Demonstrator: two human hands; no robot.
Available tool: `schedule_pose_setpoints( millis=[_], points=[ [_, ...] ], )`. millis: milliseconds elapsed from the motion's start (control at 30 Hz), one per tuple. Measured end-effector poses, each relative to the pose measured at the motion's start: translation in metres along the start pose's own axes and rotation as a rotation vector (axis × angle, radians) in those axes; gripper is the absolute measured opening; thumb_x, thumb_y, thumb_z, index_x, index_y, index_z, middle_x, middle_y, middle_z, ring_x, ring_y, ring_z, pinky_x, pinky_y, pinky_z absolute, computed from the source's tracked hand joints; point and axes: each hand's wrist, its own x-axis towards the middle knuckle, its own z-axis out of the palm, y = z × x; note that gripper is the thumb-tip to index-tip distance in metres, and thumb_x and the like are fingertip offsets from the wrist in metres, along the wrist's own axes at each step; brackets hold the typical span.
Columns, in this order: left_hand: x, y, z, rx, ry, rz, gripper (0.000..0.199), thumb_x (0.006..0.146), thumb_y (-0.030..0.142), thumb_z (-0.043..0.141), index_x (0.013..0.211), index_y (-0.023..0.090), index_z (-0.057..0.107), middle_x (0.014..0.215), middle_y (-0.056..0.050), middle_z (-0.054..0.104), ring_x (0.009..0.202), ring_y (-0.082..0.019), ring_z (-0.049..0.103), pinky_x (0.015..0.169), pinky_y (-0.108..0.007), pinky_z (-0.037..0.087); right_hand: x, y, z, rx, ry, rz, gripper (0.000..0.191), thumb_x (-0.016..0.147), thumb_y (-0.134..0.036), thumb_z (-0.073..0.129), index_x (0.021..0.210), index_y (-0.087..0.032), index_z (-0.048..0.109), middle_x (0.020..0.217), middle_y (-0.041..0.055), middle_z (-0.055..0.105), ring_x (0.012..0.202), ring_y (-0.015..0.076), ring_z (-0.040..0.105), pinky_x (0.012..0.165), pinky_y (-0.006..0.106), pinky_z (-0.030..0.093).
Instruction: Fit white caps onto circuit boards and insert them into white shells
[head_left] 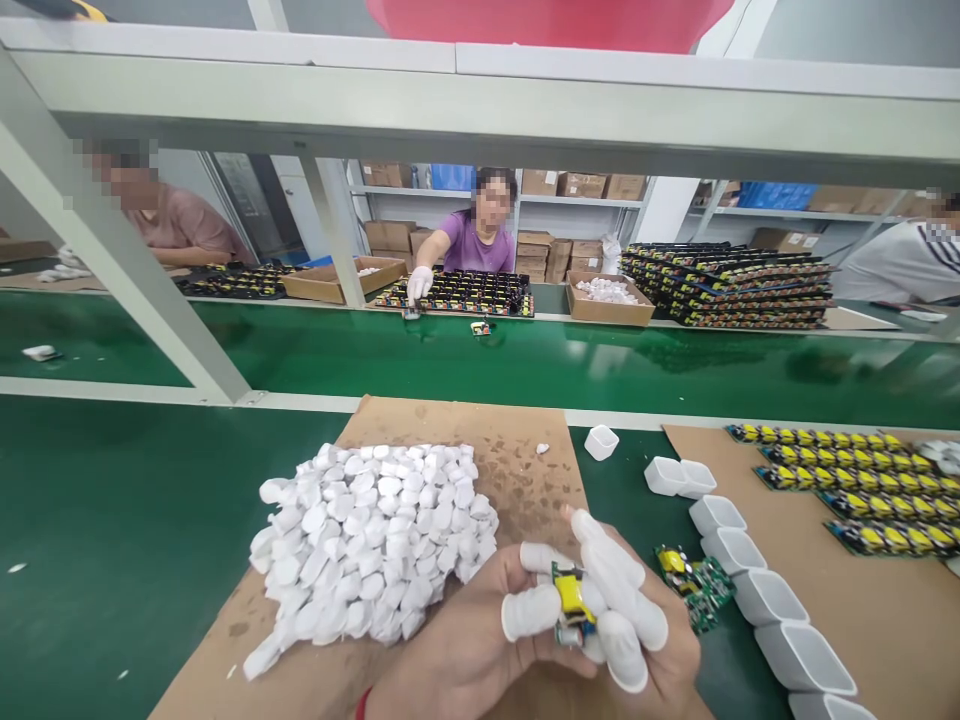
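Observation:
My left hand and my right hand meet low in the middle, fingertips in white finger cots. Between them they pinch a small circuit board with a yellow part. A heap of several small white plastic caps lies on a brown cardboard sheet just left of my hands. To the right another small green board rests on the green mat, beside a row of open white plastic shells.
Panels of yellow-topped boards lie on cardboard at the right. A green conveyor belt runs across behind a grey frame post. Beyond it, people sit at stacked board trays and cardboard boxes.

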Motion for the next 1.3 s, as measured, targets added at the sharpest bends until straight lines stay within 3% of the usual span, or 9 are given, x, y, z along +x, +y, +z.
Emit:
schedule_pose_setpoints(
  millis=[167, 333, 400, 500, 633, 733, 933, 1133, 1300],
  points=[
    [-0.002, 0.009, 0.004, 0.091, 0.093, 0.02, 0.037, 0.056, 0.033, 0.091, 0.079, 0.015, 0.068, 0.066, -0.002, 0.062, 0.056, -0.012, 0.06, 0.055, -0.017, 0.053, 0.004, -0.004, 0.002, 0.136, -0.061, 0.098, 0.034, 0.095, -0.035, 0.048, 0.127, -0.031, 0.058, 0.126, 0.0085, 0.061, 0.112, 0.0293, 0.061, 0.075, 0.037, 0.062],
    [-0.002, 0.017, 0.013, 0.165, 0.021, 0.024, 0.034, 0.057, 0.03, 0.09, 0.078, 0.014, 0.069, 0.062, -0.002, 0.061, 0.055, -0.011, 0.058, 0.058, -0.018, 0.051, 0.02, -0.011, 0.003, 0.86, -0.141, 0.499, 0.022, 0.089, -0.045, 0.057, 0.102, -0.036, 0.072, 0.128, 0.0071, 0.06, 0.087, 0.0246, 0.07, 0.044, 0.024, 0.055],
    [-0.002, 0.017, 0.012, 0.187, 0.002, 0.046, 0.031, 0.058, 0.027, 0.089, 0.079, 0.015, 0.07, 0.063, -0.002, 0.061, 0.056, -0.011, 0.059, 0.06, -0.018, 0.051, 0.025, -0.012, 0.002, 0.971, -0.166, 0.594, 0.019, 0.082, -0.04, 0.068, 0.1, -0.038, 0.072, 0.131, 0.0037, 0.058, 0.09, 0.0236, 0.07, 0.053, 0.026, 0.057],
    [-0.003, 0.017, 0.009, 0.24, 0.023, 0.06, 0.035, 0.056, 0.028, 0.089, 0.084, 0.017, 0.07, 0.067, -0.002, 0.062, 0.059, -0.012, 0.06, 0.056, -0.017, 0.05, 0.028, -0.011, 0.001, 0.945, -0.202, 0.683, 0.039, 0.078, -0.037, 0.073, 0.116, -0.039, 0.065, 0.132, 0.0037, 0.057, 0.11, 0.0249, 0.062, 0.077, 0.032, 0.058],
    [-0.003, 0.02, 0.009, 0.289, -0.04, 0.076, 0.039, 0.058, 0.026, 0.088, 0.092, 0.019, 0.069, 0.073, -0.002, 0.062, 0.061, -0.012, 0.059, 0.053, -0.017, 0.05, 0.029, -0.01, 0.001, 0.908, -0.303, 0.611, 0.025, 0.079, -0.043, 0.071, 0.1, -0.029, 0.074, 0.121, 0.0117, 0.064, 0.112, 0.0288, 0.06, 0.089, 0.042, 0.053],
    [-0.004, 0.022, 0.011, 0.28, -0.056, 0.085, 0.038, 0.058, 0.022, 0.087, 0.092, 0.018, 0.069, 0.076, -0.002, 0.062, 0.062, -0.012, 0.059, 0.055, -0.018, 0.051, 0.028, -0.01, 0.002, 0.904, -0.306, 0.599, 0.025, 0.078, -0.042, 0.072, 0.097, -0.028, 0.075, 0.115, 0.0127, 0.067, 0.112, 0.0283, 0.06, 0.088, 0.04, 0.053],
    [-0.003, 0.018, 0.013, 0.325, 0.079, 0.074, 0.042, 0.056, 0.028, 0.088, 0.09, 0.015, 0.068, 0.076, -0.003, 0.062, 0.063, -0.013, 0.057, 0.058, -0.02, 0.05, 0.03, -0.011, 0.0, 1.003, -0.249, 0.627, 0.033, 0.082, -0.049, 0.063, 0.11, -0.032, 0.069, 0.123, 0.0103, 0.063, 0.075, 0.0206, 0.069, 0.054, 0.028, 0.056],
    [-0.001, 0.019, 0.015, 0.3, 0.089, 0.068, 0.046, 0.055, 0.028, 0.09, 0.094, 0.015, 0.069, 0.076, -0.004, 0.062, 0.063, -0.014, 0.057, 0.058, -0.021, 0.051, 0.03, -0.001, -0.007, 0.85, -0.296, 0.581, 0.025, 0.081, -0.037, 0.069, 0.103, -0.027, 0.072, 0.111, 0.0126, 0.069, 0.099, 0.0257, 0.066, 0.081, 0.039, 0.055],
    [-0.002, 0.019, 0.011, 0.296, 0.097, 0.051, 0.045, 0.053, 0.027, 0.09, 0.091, 0.015, 0.07, 0.072, -0.003, 0.062, 0.061, -0.014, 0.057, 0.056, -0.022, 0.05, 0.031, -0.006, -0.003, 0.953, -0.263, 0.54, 0.026, 0.082, -0.043, 0.067, 0.104, -0.03, 0.072, 0.109, 0.0107, 0.07, 0.089, 0.023, 0.069, 0.075, 0.036, 0.057]
  ],
)
